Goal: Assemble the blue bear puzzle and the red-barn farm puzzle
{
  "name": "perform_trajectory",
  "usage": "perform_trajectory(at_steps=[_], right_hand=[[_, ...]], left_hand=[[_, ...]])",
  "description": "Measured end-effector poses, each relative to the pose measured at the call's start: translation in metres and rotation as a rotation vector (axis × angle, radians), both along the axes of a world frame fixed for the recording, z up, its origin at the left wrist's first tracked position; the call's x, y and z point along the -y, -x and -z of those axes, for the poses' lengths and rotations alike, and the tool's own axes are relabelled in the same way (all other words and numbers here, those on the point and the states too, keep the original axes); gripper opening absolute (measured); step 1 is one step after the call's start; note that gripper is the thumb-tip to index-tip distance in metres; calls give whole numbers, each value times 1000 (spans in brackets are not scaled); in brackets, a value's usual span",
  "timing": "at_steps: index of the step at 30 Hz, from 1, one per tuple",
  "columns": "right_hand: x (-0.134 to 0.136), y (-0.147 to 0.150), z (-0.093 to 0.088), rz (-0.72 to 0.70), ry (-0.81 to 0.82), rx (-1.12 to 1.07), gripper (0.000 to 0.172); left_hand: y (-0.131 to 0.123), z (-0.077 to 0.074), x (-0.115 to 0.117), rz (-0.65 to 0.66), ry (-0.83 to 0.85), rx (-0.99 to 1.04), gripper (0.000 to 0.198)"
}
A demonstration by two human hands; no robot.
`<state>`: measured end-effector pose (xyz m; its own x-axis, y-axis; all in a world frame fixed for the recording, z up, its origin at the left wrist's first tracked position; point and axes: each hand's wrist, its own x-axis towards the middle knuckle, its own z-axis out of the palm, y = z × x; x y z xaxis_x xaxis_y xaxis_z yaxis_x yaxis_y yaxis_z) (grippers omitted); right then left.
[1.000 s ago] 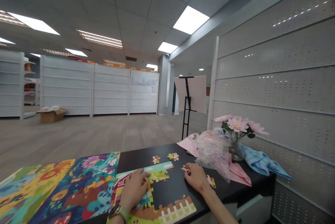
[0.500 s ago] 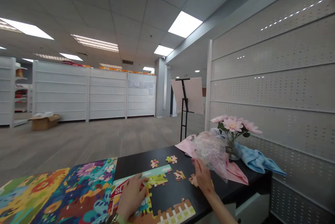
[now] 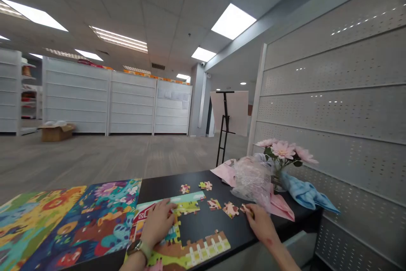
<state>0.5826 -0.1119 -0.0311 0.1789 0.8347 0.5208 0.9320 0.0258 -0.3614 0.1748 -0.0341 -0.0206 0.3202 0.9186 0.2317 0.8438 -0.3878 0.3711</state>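
A partly assembled farm puzzle with a white fence along its lower edge lies on the black table. My left hand rests flat on its left part, fingers spread over the red barn. At the right, my right hand pinches a small puzzle piece at the table top. Just left of it lies a loose pink and brown piece, with another piece beyond. Two more loose pieces lie above the puzzle's top edge.
Two finished colourful puzzles lie at the left. Crumpled clear plastic on pink cloth, a vase of pink flowers and a blue cloth stand at the right. Behind the table is an easel.
My right hand has moved right and toward me, from the edge of the plastic to a piece there. The pink and brown piece it partly covered now shows fully. The view has shifted slightly.
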Motion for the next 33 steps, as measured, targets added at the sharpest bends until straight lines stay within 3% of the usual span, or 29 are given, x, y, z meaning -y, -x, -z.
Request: perform_trajectory(at_steps=[3,7,11,15,19,23,26,28,33], right_hand=[[-7,18,-5,-83,-27,15,35],[-12,40,-10,-169,63,-79,31],[-21,31,-14,-37,72,-260,34],[-25,21,-12,127,38,-70,35],[-19,38,0,35,45,90,28],[-15,51,6,-50,126,55,23],[-17,47,4,-274,175,-44,39],[-17,44,3,-327,144,-67,45],[-11,51,3,-107,127,-57,32]], left_hand=[[0,1,-1,0,0,3,46],[0,1,-1,-1,-8,12,47],[0,1,-1,1,-5,12,47],[0,3,-2,-3,2,17,47],[1,6,-3,-8,1,23,46],[1,4,-1,-2,-4,36,45],[1,2,0,-6,-4,47,44],[1,1,1,-10,3,57,44],[1,2,0,-11,4,60,43]])
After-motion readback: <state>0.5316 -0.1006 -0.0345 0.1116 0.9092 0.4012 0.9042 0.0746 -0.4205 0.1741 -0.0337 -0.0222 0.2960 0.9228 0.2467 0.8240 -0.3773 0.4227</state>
